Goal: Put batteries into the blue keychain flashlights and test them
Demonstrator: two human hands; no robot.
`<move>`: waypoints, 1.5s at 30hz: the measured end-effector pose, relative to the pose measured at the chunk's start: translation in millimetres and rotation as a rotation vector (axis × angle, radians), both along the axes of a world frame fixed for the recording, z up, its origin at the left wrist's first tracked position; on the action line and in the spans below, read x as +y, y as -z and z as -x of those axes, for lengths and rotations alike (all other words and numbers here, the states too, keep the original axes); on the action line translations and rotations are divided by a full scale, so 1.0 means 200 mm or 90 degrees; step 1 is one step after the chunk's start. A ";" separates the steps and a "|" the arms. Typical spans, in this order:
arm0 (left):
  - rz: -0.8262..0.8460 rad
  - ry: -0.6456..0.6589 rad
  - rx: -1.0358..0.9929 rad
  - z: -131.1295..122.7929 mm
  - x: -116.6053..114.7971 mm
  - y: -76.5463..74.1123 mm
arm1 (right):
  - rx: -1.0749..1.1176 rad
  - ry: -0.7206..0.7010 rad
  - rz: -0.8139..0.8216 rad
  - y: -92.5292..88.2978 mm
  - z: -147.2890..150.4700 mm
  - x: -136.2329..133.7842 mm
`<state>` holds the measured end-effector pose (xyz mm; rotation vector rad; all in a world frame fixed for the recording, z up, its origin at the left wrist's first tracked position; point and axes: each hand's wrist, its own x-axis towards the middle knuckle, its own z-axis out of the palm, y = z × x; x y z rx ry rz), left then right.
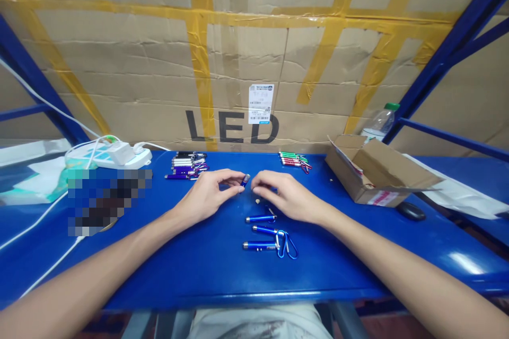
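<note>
My left hand [214, 190] pinches a short blue piece with a silver end [245, 180], which looks like part of a small penlight, between thumb and fingertips. Just right of it, my right hand [284, 193] has its fingers curled together; whatever they hold, if anything, is hidden. Small round bits [257, 201] lie on the table under the right fingertips. Nearer to me are a blue penlight [260, 219], another blue penlight [264, 230] and a third blue penlight [259, 246]. Blue carabiner clips [287, 246] are at the right ends of the nearer two.
Black, silver and purple penlights [185, 164] lie in a row at back left; green and red penlights [292, 160] at back right. An open cardboard box [358, 190] and a black mouse [411, 211] stand right. A power strip [107, 156] with cables sits left on the blue table [178, 270].
</note>
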<state>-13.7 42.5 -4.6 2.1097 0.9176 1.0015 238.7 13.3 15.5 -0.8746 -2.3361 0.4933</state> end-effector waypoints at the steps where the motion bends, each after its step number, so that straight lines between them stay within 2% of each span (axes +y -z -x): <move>1: -0.009 0.002 0.010 0.00 0.00 0.00 | 0.051 0.025 0.029 -0.01 0.00 0.00; 4: -0.051 0.014 0.048 0.00 -0.03 -0.02 | 0.169 0.055 0.102 -0.01 0.00 0.01; 8: -0.120 0.033 0.084 -0.01 -0.05 -0.05 | 0.255 0.021 0.193 0.00 0.01 0.02; 12: -0.169 0.045 0.098 -0.01 -0.06 -0.06 | 0.305 -0.002 0.242 0.00 0.02 0.03; 17: -0.179 0.043 0.104 -0.01 -0.07 -0.06 | 0.329 -0.019 0.283 0.02 0.03 0.03; 21: -0.162 0.046 0.084 -0.02 -0.08 -0.05 | 0.308 -0.002 0.225 0.02 0.04 0.02; 25: -0.119 0.034 0.039 -0.04 -0.09 -0.05 | 0.226 0.045 0.031 0.02 0.03 0.01; 29: -0.097 0.018 0.007 -0.05 -0.10 -0.05 | 0.157 0.029 -0.138 0.02 0.02 0.00; 39: -0.145 0.057 0.014 -0.06 -0.12 -0.06 | 0.039 0.019 -0.202 0.01 0.03 -0.01; 45: -0.162 0.056 0.011 -0.07 -0.12 -0.08 | 0.048 0.018 -0.221 0.00 0.03 -0.01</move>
